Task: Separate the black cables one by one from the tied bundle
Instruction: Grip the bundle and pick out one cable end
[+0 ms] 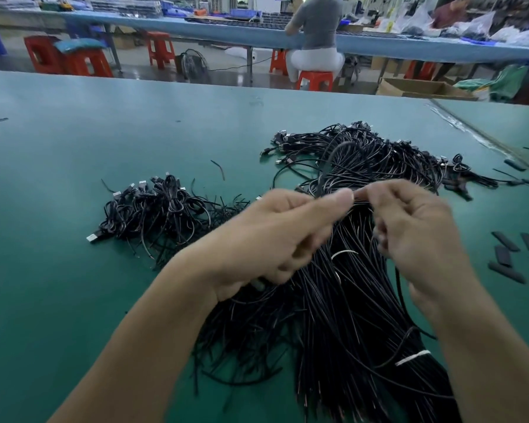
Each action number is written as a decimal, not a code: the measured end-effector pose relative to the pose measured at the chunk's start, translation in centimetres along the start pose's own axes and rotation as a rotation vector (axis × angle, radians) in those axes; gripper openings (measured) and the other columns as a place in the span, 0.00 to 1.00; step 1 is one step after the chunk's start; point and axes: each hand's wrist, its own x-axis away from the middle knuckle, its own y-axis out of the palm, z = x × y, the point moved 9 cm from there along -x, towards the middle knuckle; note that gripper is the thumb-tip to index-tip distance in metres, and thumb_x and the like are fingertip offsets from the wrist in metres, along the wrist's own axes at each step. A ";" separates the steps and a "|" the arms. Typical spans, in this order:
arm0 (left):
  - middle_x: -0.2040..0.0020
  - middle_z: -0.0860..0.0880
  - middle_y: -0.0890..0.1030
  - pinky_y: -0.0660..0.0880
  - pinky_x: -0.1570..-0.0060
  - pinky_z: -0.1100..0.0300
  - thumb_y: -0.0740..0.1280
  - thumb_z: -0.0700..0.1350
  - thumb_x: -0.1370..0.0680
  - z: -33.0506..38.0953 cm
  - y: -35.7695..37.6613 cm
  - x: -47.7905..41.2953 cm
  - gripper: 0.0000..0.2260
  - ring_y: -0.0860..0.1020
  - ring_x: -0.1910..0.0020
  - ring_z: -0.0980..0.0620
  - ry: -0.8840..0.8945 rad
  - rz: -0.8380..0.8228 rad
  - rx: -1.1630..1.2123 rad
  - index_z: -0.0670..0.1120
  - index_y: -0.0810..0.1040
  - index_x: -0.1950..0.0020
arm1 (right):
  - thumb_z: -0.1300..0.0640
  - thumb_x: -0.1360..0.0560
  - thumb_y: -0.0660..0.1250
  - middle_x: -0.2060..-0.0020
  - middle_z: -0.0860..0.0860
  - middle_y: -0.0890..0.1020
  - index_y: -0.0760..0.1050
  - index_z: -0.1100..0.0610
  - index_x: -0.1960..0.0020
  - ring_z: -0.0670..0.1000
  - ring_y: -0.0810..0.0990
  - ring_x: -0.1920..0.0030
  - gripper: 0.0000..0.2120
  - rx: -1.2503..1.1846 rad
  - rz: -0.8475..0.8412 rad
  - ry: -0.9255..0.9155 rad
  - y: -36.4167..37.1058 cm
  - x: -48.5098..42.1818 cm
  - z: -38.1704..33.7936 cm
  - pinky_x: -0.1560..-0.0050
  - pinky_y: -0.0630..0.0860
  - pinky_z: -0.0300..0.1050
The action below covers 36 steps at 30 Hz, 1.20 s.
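A big bundle of black cables lies on the green table, bound with white ties; its USB plug ends fan out at the far side. My left hand hovers over the bundle, thumb and fingers pinching one black cable that loops upward, blurred. My right hand has its fingers curled and pinches cable strands just right of the left thumb. A smaller heap of separated cables lies to the left.
Short black sleeve pieces lie scattered at the right edge of the table. Beyond the table stand red stools, a long blue workbench and a seated person. A cardboard box sits on the floor at right.
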 end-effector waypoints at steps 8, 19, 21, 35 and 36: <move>0.75 0.55 0.63 0.64 0.80 0.69 0.58 0.51 0.17 0.7 -1.1 -1.1 0.18 0.62 0.78 0.61 0.153 0.024 0.763 0.44 0.82 0.57 | 0.47 0.21 0.67 0.68 0.55 0.80 0.83 0.42 0.54 0.56 0.73 0.68 0.06 0.387 -0.658 -0.036 7.1 3.0 1.6 0.62 0.75 0.57; 0.62 0.44 0.85 0.81 0.62 0.62 0.55 0.45 0.14 -3.0 -3.4 -1.2 0.19 0.84 0.63 0.50 -0.019 0.346 0.276 0.38 0.81 0.52 | 0.46 0.24 0.66 0.67 0.49 0.82 0.83 0.47 0.56 0.49 0.79 0.65 0.09 0.347 -0.656 -0.208 6.1 3.2 -1.8 0.58 0.77 0.46; 0.61 0.42 0.85 0.82 0.61 0.58 0.56 0.47 0.14 -3.1 -2.0 -1.1 0.20 0.85 0.63 0.48 -0.087 0.235 0.096 0.38 0.83 0.54 | 0.45 0.26 0.67 0.67 0.48 0.83 0.84 0.49 0.58 0.48 0.80 0.65 0.10 0.313 -0.541 -0.249 5.2 2.5 -2.5 0.59 0.77 0.46; 0.73 0.53 0.76 0.70 0.77 0.68 0.60 0.51 0.20 0.3 0.6 -0.6 0.18 0.73 0.77 0.60 0.056 -0.184 0.739 0.43 0.82 0.60 | 0.44 0.22 0.65 0.76 0.45 0.71 0.79 0.47 0.61 0.44 0.64 0.74 0.12 0.058 -0.387 -0.192 5.5 2.1 -2.4 0.74 0.62 0.40; 0.69 0.51 0.80 0.75 0.73 0.67 0.62 0.51 0.21 0.6 0.2 -0.7 0.17 0.78 0.73 0.59 0.100 -0.152 0.792 0.41 0.85 0.56 | 0.47 0.20 0.64 0.76 0.44 0.71 0.79 0.45 0.62 0.44 0.65 0.74 0.13 0.104 -0.420 -0.199 6.0 2.4 -2.4 0.73 0.62 0.41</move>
